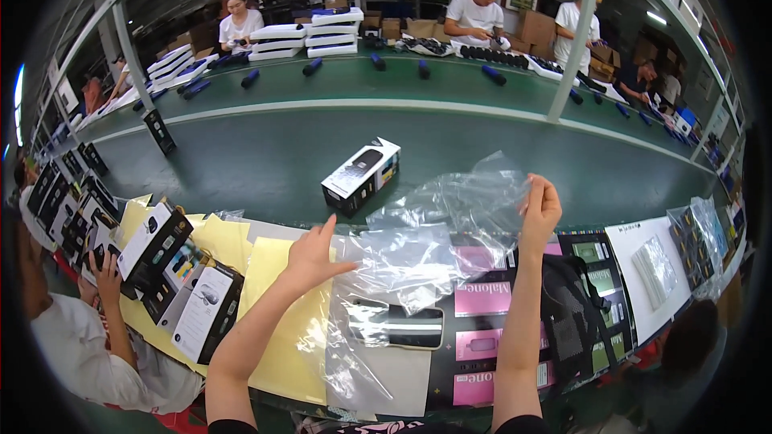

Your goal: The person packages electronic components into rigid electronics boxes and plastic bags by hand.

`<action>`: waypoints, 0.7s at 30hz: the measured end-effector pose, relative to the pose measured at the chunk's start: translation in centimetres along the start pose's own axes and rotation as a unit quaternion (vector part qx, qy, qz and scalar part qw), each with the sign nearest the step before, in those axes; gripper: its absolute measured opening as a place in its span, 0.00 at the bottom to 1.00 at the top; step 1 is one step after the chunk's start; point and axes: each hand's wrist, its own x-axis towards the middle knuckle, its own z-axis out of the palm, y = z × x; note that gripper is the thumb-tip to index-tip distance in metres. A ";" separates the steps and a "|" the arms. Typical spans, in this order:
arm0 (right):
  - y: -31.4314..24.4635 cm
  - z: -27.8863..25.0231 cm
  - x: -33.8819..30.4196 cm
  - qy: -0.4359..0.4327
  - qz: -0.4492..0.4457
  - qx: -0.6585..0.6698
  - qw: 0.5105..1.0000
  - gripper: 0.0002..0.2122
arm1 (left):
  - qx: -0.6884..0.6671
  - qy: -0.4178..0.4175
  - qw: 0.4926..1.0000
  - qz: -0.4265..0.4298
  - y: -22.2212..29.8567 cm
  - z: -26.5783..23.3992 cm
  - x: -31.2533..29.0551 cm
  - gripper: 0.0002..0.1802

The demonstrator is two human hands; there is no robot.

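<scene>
My right hand (540, 210) pinches the upper right end of a thin, transparent plastic bag (418, 237), which spreads crumpled to the left over the near work surface. My left hand (312, 255) is at the bag's left side, thumb and index finger spread apart, holding nothing that I can see. Just beyond my hands, a black and white printed carton (362, 175) lies on the green bench, its top flap end pointing away. Below the bag, a phone (396, 326) with a shiny dark face lies on a grey sheet, partly seen through loose plastic.
Yellow sheets (281, 305) and stacked black and white cartons (205, 305) lie to my left, where a co-worker's hands hold a carton. Right of me are pink-and-black printed packaging, a black mesh bag (569, 313) and flat plastic bags (655, 272). Co-workers sit beyond the green conveyor.
</scene>
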 end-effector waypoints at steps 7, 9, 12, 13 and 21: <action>-3.9 6.8 -7.7 -0.319 0.053 0.038 0.946 0.08 | -0.393 0.050 0.862 0.317 6.4 -3.8 1.8 0.24; -4.1 7.1 -8.2 -0.331 0.105 0.029 0.938 0.08 | -0.392 -0.081 0.875 0.270 5.0 -3.2 2.7 0.20; -2.5 6.7 -7.4 -0.307 0.150 0.027 0.939 0.07 | -0.477 -0.206 0.828 0.210 4.1 -1.7 3.0 0.11; -2.3 7.2 -7.5 -0.247 0.243 0.148 0.926 0.07 | -0.558 -0.194 0.782 0.198 3.9 -1.1 2.8 0.12; 7.4 10.9 -7.9 -0.339 0.378 0.184 0.842 0.09 | -0.779 -0.162 0.600 0.083 -3.9 2.6 8.3 0.08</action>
